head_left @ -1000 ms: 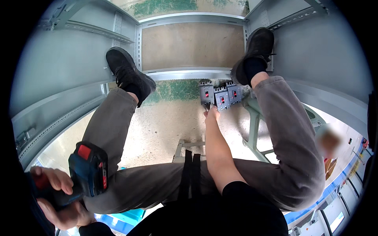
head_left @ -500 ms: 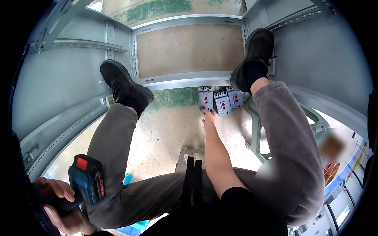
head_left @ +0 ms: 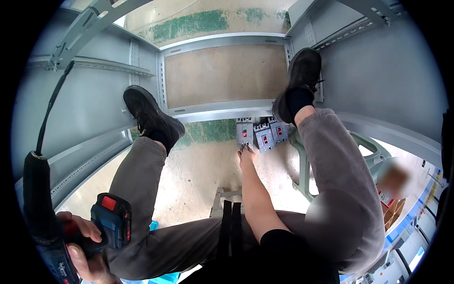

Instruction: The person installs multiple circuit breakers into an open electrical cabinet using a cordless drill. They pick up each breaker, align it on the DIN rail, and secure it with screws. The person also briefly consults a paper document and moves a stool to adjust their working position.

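Observation:
My left hand (head_left: 85,246) is wrapped round the grip of a blue and black cordless drill (head_left: 37,189). The drill's long, thin black bit points up along the cabinet's left side, and its battery sits over my left thigh. Reaching down between my legs, my right hand (head_left: 247,155) has its fingers on the lower end of a grey circuit breaker (head_left: 244,133) with a red switch. Two more grey breakers, the middle one (head_left: 264,137) and the far-right one (head_left: 278,130), stand beside it on the floor.
A grey metal cabinet frame surrounds my feet; its near crossbar (head_left: 222,110) runs just beyond the breakers. My black shoes (head_left: 150,111) rest on either side. A green plastic stool (head_left: 302,165) stands by my right leg, and a metal stand (head_left: 218,201) sits below my right forearm.
The view has shifted, so the cabinet and breakers sit lower in the picture. My left hand has brought the drill further into view, its bit now showing. My right hand stays at the left breaker.

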`<state>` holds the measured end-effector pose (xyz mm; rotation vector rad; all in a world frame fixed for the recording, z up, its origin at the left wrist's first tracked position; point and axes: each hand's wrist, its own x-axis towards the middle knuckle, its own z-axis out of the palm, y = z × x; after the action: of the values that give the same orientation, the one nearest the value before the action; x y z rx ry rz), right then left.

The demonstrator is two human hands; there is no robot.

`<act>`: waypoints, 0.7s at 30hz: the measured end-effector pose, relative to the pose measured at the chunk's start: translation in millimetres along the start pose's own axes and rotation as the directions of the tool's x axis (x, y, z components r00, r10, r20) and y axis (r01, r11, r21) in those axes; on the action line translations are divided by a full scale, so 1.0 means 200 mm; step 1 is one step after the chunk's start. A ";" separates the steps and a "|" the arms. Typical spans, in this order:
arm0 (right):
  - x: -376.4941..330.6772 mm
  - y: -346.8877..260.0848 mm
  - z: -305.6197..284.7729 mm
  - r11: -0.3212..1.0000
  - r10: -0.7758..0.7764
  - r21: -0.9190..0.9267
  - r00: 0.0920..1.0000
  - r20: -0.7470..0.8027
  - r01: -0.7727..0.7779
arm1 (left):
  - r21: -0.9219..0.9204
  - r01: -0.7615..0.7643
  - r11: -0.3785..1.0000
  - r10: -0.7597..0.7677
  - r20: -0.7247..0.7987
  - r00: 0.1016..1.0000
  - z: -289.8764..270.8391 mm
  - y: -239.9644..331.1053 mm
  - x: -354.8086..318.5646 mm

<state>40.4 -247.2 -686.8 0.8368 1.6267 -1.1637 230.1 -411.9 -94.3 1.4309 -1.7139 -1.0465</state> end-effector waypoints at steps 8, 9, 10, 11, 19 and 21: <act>-0.02 -0.04 0.04 0.893 0.018 0.437 0.980 0.196 -0.104 | 0.032 0.037 0.999 -0.036 -0.011 0.999 0.00 0.00 -0.01; -0.03 -0.05 0.04 0.908 0.024 0.405 0.980 0.197 -0.104 | 0.047 0.042 0.998 -0.041 -0.004 0.999 -0.01 0.00 -0.01; -0.04 -0.06 0.04 0.922 0.030 0.372 0.979 0.199 -0.104 | 0.049 0.054 0.997 -0.053 -0.013 0.999 0.00 0.00 -0.01; -0.05 -0.08 0.02 0.940 0.092 0.302 0.971 0.220 -0.158 | 0.052 0.066 0.996 -0.065 -0.023 0.998 0.01 0.01 -0.01; -0.01 -0.20 0.02 0.883 0.300 0.335 0.944 0.136 -0.329 | 0.055 0.068 0.996 -0.066 -0.028 0.997 0.05 0.03 0.00; -0.04 -0.18 0.03 0.806 0.295 0.477 0.936 0.190 -0.351 | 0.087 0.074 0.993 -0.070 -0.045 0.997 0.05 0.04 -0.01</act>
<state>12.5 -265.4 -668.7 1.3064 1.0348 -1.3754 217.5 -407.4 -91.3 1.5697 -1.7087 -0.9816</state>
